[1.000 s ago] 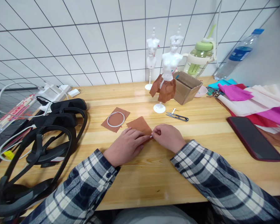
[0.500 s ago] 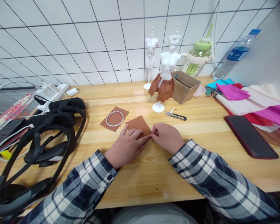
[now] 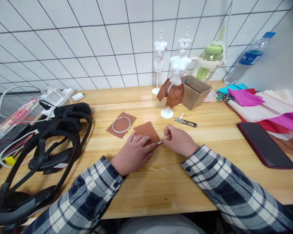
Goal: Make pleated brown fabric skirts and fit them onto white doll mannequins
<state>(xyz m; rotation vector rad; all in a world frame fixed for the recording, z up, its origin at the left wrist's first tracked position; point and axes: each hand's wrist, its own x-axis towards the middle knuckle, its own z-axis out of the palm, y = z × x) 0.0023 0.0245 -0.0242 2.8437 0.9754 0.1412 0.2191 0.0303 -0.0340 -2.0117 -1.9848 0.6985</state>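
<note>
Here, left fingers (image 3: 150,148) spread flat over brown cloth (image 3: 147,130); right fingers (image 3: 169,130) curled beside, hold unclear; bottle label (image 3: 251,57) unreadable.

A white wall (image 3: 117,39), crossed by dark lines into tiles, rose behind a pale wooden table (image 3: 107,100). A plain grey-white panel (image 3: 288,58) stood at the right, and soft light glinted on the tabletop.

The left hand (image 3: 133,154) lies on brown cloth (image 3: 148,130) on the bench (image 3: 146,191); the right hand (image 3: 181,140) curls beside the cloth's right corner, snips (image 3: 188,123) beyond.
</note>
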